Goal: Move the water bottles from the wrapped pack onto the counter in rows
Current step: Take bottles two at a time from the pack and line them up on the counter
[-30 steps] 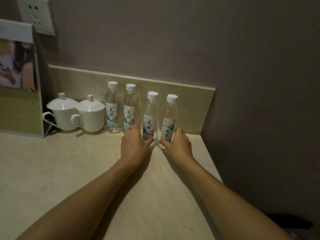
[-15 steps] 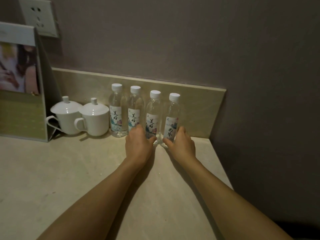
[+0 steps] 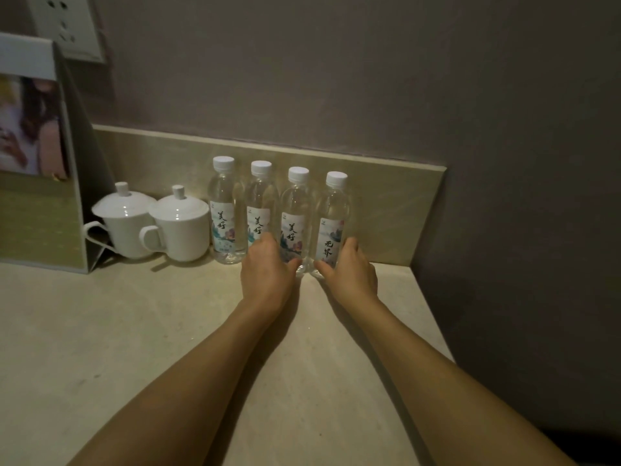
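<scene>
On the beige counter [image 3: 100, 331], against the low backsplash [image 3: 386, 210] under a grey wall [image 3: 336, 79], four water bottles stand upright in one row, white caps on, sides touching or just about. Far left, a standing display card [image 3: 40, 163] with a photo on it, wall socket [image 3: 64, 25] above it. Beside the card two white lidded cups: left cup [image 3: 124, 223], right cup [image 3: 181, 227], handles facing left; right cup is just beside the first bottle [image 3: 223, 213]. Second bottle [image 3: 260, 206] partly hidden behind the left hand. Left hand [image 3: 268, 274] grips the low part of the third bottle [image 3: 295, 213], thumb on the near side, fingers round the far-left side. Right hand [image 3: 349, 274] grips the base of the fourth bottle [image 3: 332, 220], thumb in front, fingers wrapped round its right side. Both bottles sit on the counter, hands just apart from each other. No wrapped pack in view.
</scene>
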Tool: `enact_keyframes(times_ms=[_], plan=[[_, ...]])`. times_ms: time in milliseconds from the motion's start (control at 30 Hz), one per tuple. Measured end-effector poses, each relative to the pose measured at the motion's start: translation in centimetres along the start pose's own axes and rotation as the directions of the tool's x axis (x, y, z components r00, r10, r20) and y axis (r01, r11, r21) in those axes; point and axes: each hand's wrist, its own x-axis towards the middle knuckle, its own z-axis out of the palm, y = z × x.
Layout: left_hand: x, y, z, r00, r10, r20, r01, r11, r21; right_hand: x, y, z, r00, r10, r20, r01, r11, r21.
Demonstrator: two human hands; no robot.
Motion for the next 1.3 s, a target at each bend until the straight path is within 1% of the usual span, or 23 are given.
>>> enact_keyframes(times_ms=[200,467,733,1000,1167,1300], plan=[[0.2,0.1,0.2,1.000,0.016,0.000,-0.016,1.000,-0.004,0.6,-0.1,0.1,1.000,-0.005,0.006,0.005,1.000,0.007],[0.7,0.4,0.3,0.998,0.035,0.054,-0.037,0.998,0.048,1.0,0.1,0.2,1.000,-0.005,0.009,0.005,1.000,0.022],[1.0,0.4,0.5,0.997,0.051,0.066,-0.059,0.991,0.116,1.2,0.1,0.3,1.000,-0.015,-0.015,0.015,1.000,0.018],[0.9,0.4,0.4,0.996,0.063,0.064,-0.071,0.990,0.125,1.1,-0.1,0.3,1.000,-0.015,-0.017,0.015,1.000,0.014],[0.9,0.3,0.4,0.995,0.075,0.063,-0.082,0.990,0.119,0.8,-0.2,0.4,0.999,0.011,-0.034,-0.010,0.999,0.034],[0.9,0.3,0.4,0.995,0.078,0.059,-0.084,0.989,0.118,0.7,-0.2,0.5,0.998,0.000,-0.058,0.001,1.000,0.016]])
